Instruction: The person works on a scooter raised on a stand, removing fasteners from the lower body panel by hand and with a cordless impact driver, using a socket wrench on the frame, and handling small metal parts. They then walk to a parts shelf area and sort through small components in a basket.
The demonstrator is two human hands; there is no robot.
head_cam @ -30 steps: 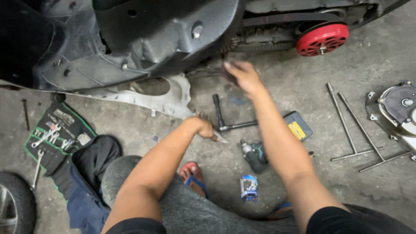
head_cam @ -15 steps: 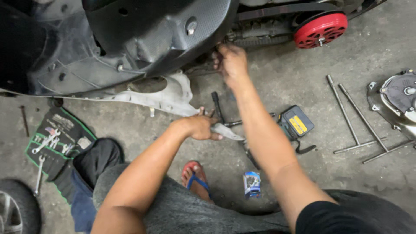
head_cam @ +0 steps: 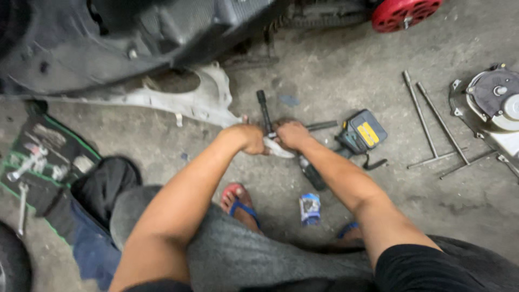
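while i sit on the concrete floor [head_cam: 335, 70], my left hand [head_cam: 250, 138] and right hand [head_cam: 292, 135] are both closed around the cross wrench [head_cam: 265, 108]. it lies near the white panel [head_cam: 194, 100], with the cordless drill [head_cam: 359, 135] just beside.

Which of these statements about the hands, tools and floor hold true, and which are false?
1. Both hands, left hand and right hand, meet at the black cross-shaped metal wrench. True.
2. The red round wheel part lies beside the feet. False: it sits at the top edge.
3. Two long grey metal T-handle rods lie on the concrete floor. True.
4. The person is barefoot. False: blue-strapped sandals.
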